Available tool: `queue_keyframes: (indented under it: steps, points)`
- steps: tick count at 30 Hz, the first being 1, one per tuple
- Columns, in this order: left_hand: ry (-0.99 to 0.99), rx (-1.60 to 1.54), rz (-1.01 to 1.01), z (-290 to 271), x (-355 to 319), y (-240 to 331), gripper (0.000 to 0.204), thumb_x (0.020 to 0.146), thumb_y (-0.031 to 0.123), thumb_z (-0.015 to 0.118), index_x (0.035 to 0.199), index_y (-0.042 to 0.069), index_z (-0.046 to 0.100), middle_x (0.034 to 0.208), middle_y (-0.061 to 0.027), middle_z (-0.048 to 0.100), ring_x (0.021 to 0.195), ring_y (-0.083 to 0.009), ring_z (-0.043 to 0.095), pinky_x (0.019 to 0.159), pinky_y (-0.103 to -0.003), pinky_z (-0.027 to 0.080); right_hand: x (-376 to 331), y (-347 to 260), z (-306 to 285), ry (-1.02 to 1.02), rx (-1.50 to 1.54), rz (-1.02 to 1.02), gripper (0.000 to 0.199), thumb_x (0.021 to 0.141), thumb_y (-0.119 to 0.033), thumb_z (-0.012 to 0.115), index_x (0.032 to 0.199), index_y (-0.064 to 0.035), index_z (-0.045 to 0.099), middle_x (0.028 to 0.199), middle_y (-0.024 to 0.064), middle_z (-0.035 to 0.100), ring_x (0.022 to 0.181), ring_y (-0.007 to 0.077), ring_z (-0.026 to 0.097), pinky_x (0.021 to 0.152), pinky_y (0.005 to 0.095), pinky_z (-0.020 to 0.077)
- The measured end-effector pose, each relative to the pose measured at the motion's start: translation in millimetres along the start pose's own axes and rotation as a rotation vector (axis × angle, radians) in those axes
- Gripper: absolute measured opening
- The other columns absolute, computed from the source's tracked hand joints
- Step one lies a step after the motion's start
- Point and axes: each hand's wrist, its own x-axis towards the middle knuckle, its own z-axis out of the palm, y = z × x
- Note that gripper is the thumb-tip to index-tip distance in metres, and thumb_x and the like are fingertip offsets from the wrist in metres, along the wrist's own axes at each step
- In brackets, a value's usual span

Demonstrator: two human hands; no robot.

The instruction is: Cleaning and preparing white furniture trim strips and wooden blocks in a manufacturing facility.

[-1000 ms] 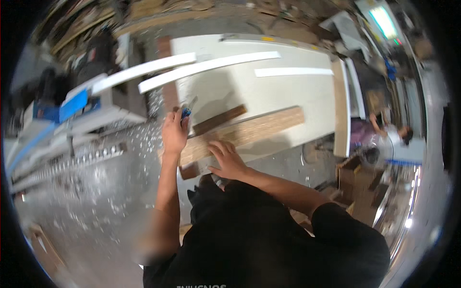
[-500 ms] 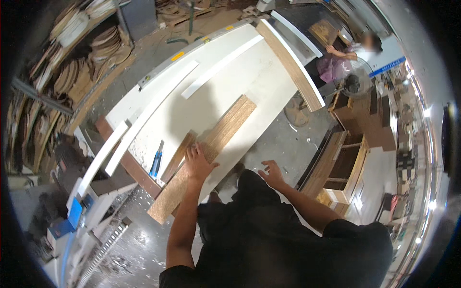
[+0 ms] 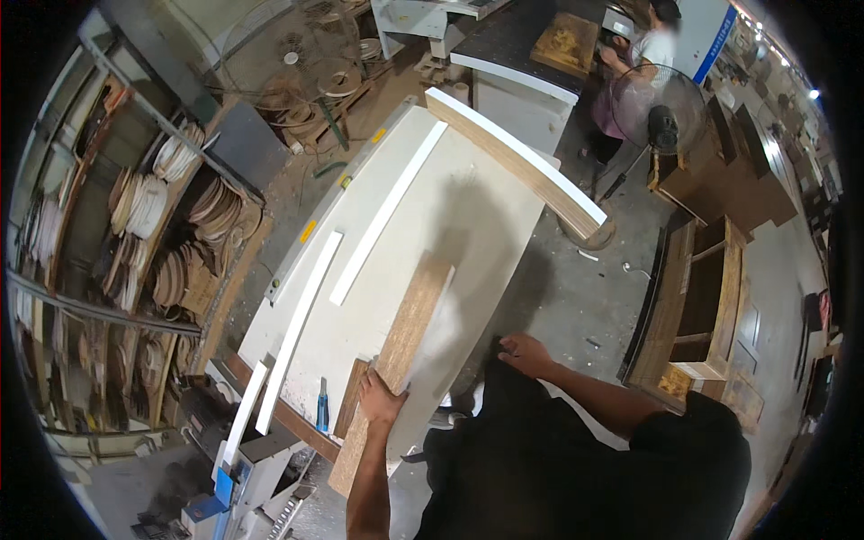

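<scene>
My left hand (image 3: 382, 399) lies across a long wood-grain plank (image 3: 409, 324), fingers over its face and thumb at its right edge. This plank rests slantwise on a large white panel (image 3: 477, 202) on the workbench. Beside its near left edge is a shorter wooden piece (image 3: 352, 396), partly covered by the plank. A blue utility knife (image 3: 322, 409) lies just left of that piece. Off the panel to the right, my right hand (image 3: 525, 354) is held near my dark clothing with fingers curled in. Its fingertips are hidden, so anything inside cannot be made out.
White strips (image 3: 301, 328) and a level (image 3: 346, 184) lie along the panel's left side. A white-edged curved board (image 3: 517, 162) spans its far end. Beyond stand a floor fan (image 3: 661, 126) and a co-worker (image 3: 652, 49). Wooden frames (image 3: 706, 310) stand right, shelving (image 3: 171, 225) left.
My view has swung, so the bench sits lower and more upright in the picture. My left hand stays on the plank. My right hand's fingers, apart before, have curled in.
</scene>
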Motion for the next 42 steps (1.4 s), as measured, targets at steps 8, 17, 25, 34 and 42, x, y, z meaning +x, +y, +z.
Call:
queue_keyframes:
  steps: [8, 17, 25, 34, 42]
  points:
    - [0.219, -0.332, 0.049, -90, 57, 101, 0.122, 0.066, 0.031, 0.102, 0.156, -0.017, 0.036, 0.148, -0.0344, 0.053, 0.14, -0.0456, 0.054, 0.12, -0.046, 0.045, 82, -54, -41, -0.41, 0.12, -0.221, 0.078, 0.089, -0.055, 0.084, 0.137, 0.0035, 0.064, 0.13, 0.0203, 0.07, 0.12, 0.0344, 0.069, 0.105, 0.0432, 0.0546]
    - [0.209, -1.229, 0.158, -164, 132, 212, 0.087, 0.081, 0.002, 0.089, 0.154, -0.007, 0.044, 0.139, -0.0167, 0.063, 0.123, -0.0287, 0.062, 0.109, -0.038, 0.049, 81, -89, -49, -0.906, 0.501, -0.12, 0.13, 0.085, -0.068, 0.085, 0.169, 0.0038, 0.016, 0.173, 0.0285, 0.026, 0.156, 0.0438, 0.037, 0.128, 0.05, 0.0351]
    - [0.041, -1.776, 0.207, -98, 193, 306, 0.078, 0.087, 0.003, 0.087, 0.153, 0.002, 0.045, 0.13, -0.0115, 0.065, 0.118, -0.0245, 0.065, 0.102, -0.04, 0.056, 62, -21, -119, -0.297, 0.404, -0.034, 0.117, 0.084, -0.054, 0.091, 0.169, -0.0047, 0.027, 0.163, 0.0214, 0.039, 0.152, 0.034, 0.04, 0.128, 0.0457, 0.0328]
    - [-0.381, -1.897, -0.075, 12, 221, 386, 0.05, 0.101, 0.015, 0.074, 0.145, 0.006, 0.052, 0.125, -0.0114, 0.068, 0.117, -0.0277, 0.068, 0.1, -0.046, 0.059, -16, 74, -178, -0.172, 0.727, 0.311, 0.091, 0.088, -0.014, 0.085, 0.164, -0.0006, 0.037, 0.158, 0.0175, 0.049, 0.145, 0.0304, 0.05, 0.121, 0.0418, 0.0416]
    - [-0.56, -1.768, -0.164, 117, 250, 421, 0.055, 0.102, 0.03, 0.076, 0.146, 0.006, 0.054, 0.13, -0.0071, 0.067, 0.121, -0.0265, 0.064, 0.105, -0.046, 0.052, -38, 118, -190, -0.139, 0.999, 0.471, 0.083, 0.089, -0.013, 0.082, 0.161, -0.0004, 0.043, 0.147, 0.0118, 0.059, 0.139, 0.0267, 0.053, 0.118, 0.0402, 0.0408]
